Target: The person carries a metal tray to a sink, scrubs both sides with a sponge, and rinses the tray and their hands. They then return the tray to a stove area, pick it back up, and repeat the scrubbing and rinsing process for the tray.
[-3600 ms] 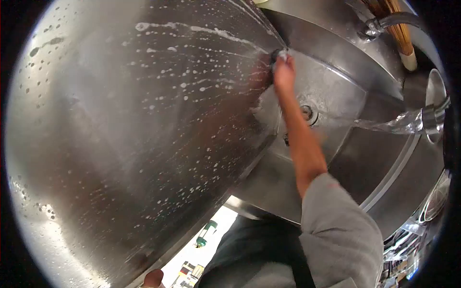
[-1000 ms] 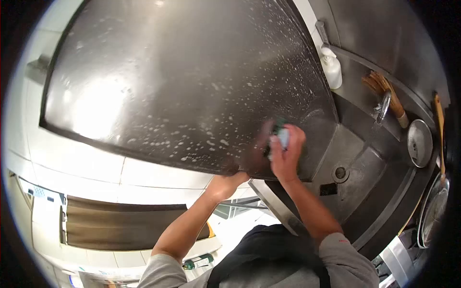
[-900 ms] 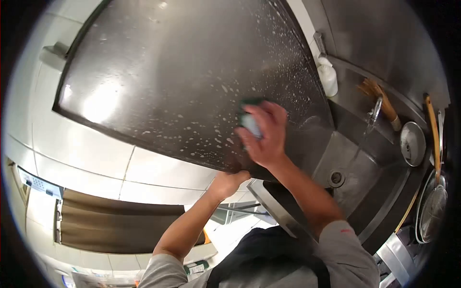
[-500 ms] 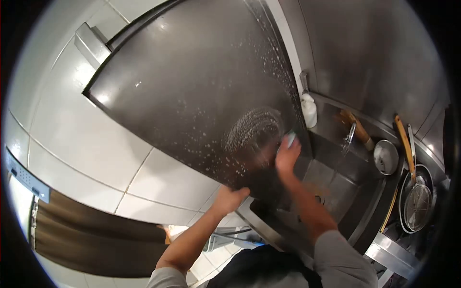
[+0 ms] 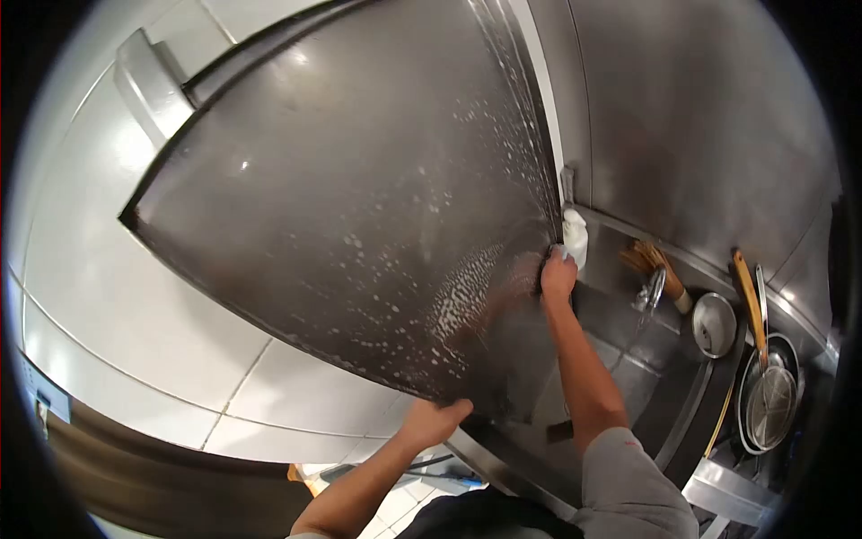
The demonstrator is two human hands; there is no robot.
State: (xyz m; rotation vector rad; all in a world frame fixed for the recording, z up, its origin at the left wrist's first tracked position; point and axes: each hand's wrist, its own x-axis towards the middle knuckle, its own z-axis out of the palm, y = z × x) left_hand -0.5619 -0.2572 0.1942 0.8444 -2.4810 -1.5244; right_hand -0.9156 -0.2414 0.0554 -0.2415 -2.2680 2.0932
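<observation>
Standing beyond the sink (image 5: 631, 384), a white bottle (image 5: 576, 239) crowds the metal sheet's edge, just past the right hand (image 5: 558, 277). The faucet (image 5: 657, 286), brush (image 5: 679, 295) and metal bowl (image 5: 714, 325) line the sink's far side; a strainer (image 5: 771, 407) lies outside it. The foam-spotted metal sheet (image 5: 341, 162) slants up from the sink, its lower edge clamped in the left hand (image 5: 436, 422), its face under the sponge (image 5: 558, 251) the right hand grips.
</observation>
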